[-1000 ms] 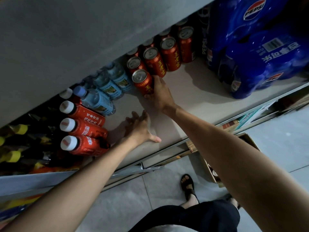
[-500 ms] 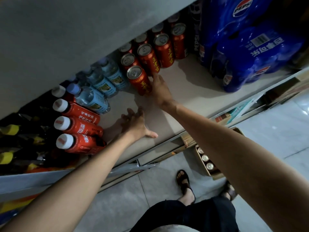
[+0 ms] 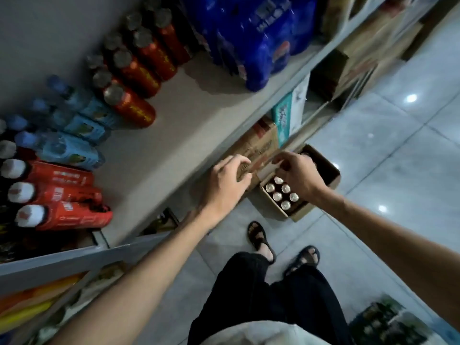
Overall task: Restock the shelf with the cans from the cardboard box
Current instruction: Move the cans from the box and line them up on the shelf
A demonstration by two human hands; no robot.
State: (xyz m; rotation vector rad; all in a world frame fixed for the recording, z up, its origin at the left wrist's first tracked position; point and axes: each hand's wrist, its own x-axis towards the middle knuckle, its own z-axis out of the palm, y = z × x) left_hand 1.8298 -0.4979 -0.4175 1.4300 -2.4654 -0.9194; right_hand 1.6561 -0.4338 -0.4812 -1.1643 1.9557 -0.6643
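Nearest the camera, the person's dark trousers and two sandalled feet stood on the pale tiled floor. Both bare forearms reached forward and down. Left hand hung in front of the shelf edge, fingers loosely curled and narrow, holding nothing. Right hand was above the cardboard box, fingers bent over its far-left flap - too blurred to tell whether they pinched the flap or held anything. The box sat open on the floor just beside the base of the shelving, right of the left foot. Six cans in the box showed silver tops, upright and packed touching in the near-left part; the far-right part was dark and partly hidden by the hand. Beyond the hands, on the lower level, were a brown carton and a teal-and-white carton. Above that ran the grey shelf. At its near left stood red bottles with white caps, then pale blue bottles further along. Past a bare gap came red cans on the shelf in two rows, touching each other - all upright. At the far right was a blue shrink-wrapped drinks pack, apart from the red cans.
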